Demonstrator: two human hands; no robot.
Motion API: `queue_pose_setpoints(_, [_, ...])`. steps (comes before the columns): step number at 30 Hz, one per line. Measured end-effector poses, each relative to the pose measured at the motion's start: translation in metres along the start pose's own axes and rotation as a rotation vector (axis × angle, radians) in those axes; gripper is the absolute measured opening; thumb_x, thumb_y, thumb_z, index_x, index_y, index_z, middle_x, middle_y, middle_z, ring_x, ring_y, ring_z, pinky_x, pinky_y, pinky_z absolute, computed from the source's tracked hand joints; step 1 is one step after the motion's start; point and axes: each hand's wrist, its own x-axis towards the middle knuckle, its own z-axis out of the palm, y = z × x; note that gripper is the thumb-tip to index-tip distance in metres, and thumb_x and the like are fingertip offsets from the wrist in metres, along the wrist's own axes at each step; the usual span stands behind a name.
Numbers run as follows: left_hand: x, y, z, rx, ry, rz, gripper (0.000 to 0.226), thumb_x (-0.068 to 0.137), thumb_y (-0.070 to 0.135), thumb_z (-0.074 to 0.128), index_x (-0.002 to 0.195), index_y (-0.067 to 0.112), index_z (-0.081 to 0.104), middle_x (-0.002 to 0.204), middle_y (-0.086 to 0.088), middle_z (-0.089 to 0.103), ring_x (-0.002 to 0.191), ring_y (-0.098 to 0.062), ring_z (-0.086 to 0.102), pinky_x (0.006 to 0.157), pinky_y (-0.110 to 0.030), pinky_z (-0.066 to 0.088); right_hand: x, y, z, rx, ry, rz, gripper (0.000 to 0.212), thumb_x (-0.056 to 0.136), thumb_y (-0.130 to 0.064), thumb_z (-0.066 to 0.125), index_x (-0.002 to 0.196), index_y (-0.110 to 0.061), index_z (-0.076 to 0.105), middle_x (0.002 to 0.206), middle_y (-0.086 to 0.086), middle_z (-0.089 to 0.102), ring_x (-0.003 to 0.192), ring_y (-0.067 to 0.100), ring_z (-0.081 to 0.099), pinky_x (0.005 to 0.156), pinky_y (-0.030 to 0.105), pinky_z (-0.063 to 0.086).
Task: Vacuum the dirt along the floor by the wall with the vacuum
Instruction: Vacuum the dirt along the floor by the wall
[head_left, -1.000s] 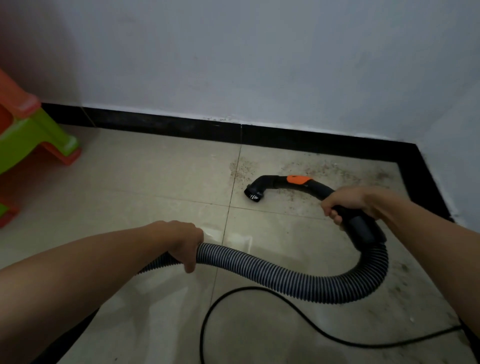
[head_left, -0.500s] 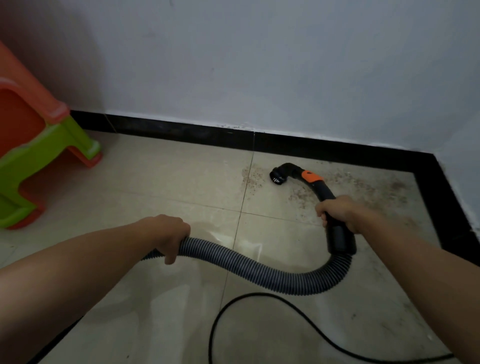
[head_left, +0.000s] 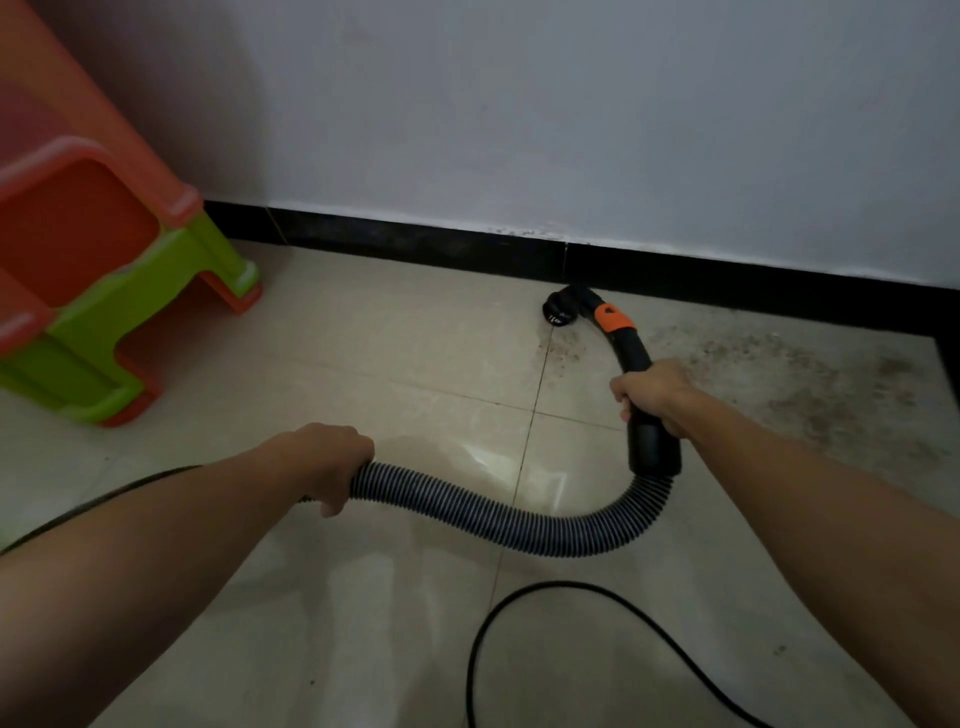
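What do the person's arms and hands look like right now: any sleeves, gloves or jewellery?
Both arms are bare as far as the frame shows: no sleeve on the left forearm or the right forearm. The left hand and right hand wear no gloves; no watch, wristband or ring shows.

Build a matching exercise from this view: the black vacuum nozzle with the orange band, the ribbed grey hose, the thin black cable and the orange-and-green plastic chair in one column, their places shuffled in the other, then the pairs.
Things
1. black vacuum nozzle with the orange band
2. ribbed grey hose
3. thin black cable
4. orange-and-green plastic chair

Places
A. gripped by the left hand
B. standing at the far left
C. at the foot of the black skirting board
D. looped loose on the pale floor tiles, nearest the camera

Pairs: 1-C, 2-A, 3-D, 4-B
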Motion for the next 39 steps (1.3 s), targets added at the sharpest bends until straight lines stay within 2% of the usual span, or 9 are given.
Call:
queue_pose_setpoints(3, [0.002,0.0,0.002,-0.005,-0.008,0.001,0.045,0.061,0.028,0.085,0.099,0.026,0.06,0.08,0.005,0.054,0.077,-0.018,0.06,0.062,-0.028,0.046,0.002,-0.002,0.003,-0.016,-0.025,-0.014,0.028,0.073,0.003,0.067,0.1,0.003,0.058,0.065,0.013,0.061,0.041,0.018,0.054,0.044,0.026,0.049])
queue_pose_setpoints(7, [0.006,0.004,0.0,-0.048,-0.01,0.015,0.045,0.063,0.027,0.085,0.1,0.025,0.058,0.086,0.004,0.057,0.083,-0.018,0.062,0.065,-0.029,0.047,0.001,0.0,-0.001,-0.084,0.026,-0.037,0.031,0.074,0.0,0.068,0.103,0.003,0.057,0.075,0.016,0.065,0.042,0.018,0.056,0.042,0.024,0.048])
queue_pose_setpoints(11, [0.009,0.018,-0.004,-0.035,-0.026,0.059,0.041,0.063,0.027,0.086,0.093,0.025,0.058,0.079,0.006,0.056,0.077,-0.017,0.059,0.063,-0.028,0.046,-0.008,-0.008,-0.003,-0.184,-0.093,-0.076,0.028,0.074,-0.002,0.068,0.099,0.001,0.057,0.072,0.015,0.065,0.04,0.016,0.056,0.042,0.022,0.048])
queue_pose_setpoints(14, [0.007,0.019,-0.012,-0.033,-0.006,0.059,0.042,0.064,0.027,0.086,0.097,0.024,0.059,0.081,0.006,0.056,0.078,-0.017,0.059,0.063,-0.028,0.045,-0.006,-0.001,-0.022,-0.117,-0.009,-0.046,0.025,0.076,0.0,0.066,0.099,0.004,0.058,0.066,0.014,0.063,0.041,0.017,0.055,0.043,0.024,0.048])
queue_pose_setpoints(18, [0.005,0.017,-0.02,-0.121,0.0,0.055,0.04,0.066,0.028,0.084,0.09,0.027,0.052,0.076,0.008,0.051,0.079,-0.017,0.058,0.064,-0.028,0.044,-0.006,0.015,-0.055,0.01,0.027,0.047,0.024,0.075,0.006,0.064,0.099,0.005,0.058,0.053,0.01,0.058,0.034,0.016,0.051,0.039,0.023,0.047])
queue_pose_setpoints(24, [0.003,0.028,-0.032,-0.064,0.012,0.07,0.04,0.062,0.027,0.087,0.085,0.027,0.054,0.074,0.007,0.054,0.077,-0.018,0.061,0.062,-0.03,0.045,-0.027,0.017,-0.053,-0.045,-0.066,0.028,0.015,0.07,0.006,0.062,0.084,0.001,0.058,0.049,0.008,0.057,0.037,0.018,0.052,0.044,0.024,0.049])
queue_pose_setpoints(28, [0.002,0.028,-0.03,-0.066,0.005,0.064,0.041,0.062,0.029,0.087,0.088,0.026,0.056,0.079,0.005,0.058,0.079,-0.018,0.062,0.064,-0.03,0.047,-0.03,0.022,-0.048,-0.048,-0.041,0.0,0.024,0.071,0.007,0.063,0.095,0.005,0.057,0.057,0.012,0.058,0.04,0.018,0.051,0.042,0.024,0.048])
queue_pose_setpoints(34, [-0.001,0.03,-0.03,-0.111,0.0,0.072,0.041,0.061,0.033,0.087,0.087,0.027,0.056,0.081,0.005,0.058,0.081,-0.018,0.063,0.065,-0.031,0.049,-0.028,0.022,-0.067,-0.073,-0.074,0.019,0.025,0.071,0.005,0.064,0.096,0.005,0.06,0.05,0.007,0.059,0.04,0.017,0.055,0.044,0.025,0.05])
queue_pose_setpoints(39, [0.0,0.04,-0.037,-0.096,-0.012,0.104,0.045,0.059,0.036,0.089,0.089,0.025,0.057,0.084,0.003,0.06,0.085,-0.02,0.063,0.069,-0.032,0.051,-0.036,0.022,-0.071,-0.166,-0.193,0.026,0.016,0.066,0.001,0.066,0.081,0.0,0.061,0.055,0.008,0.062,0.044,0.017,0.058,0.046,0.024,0.051])
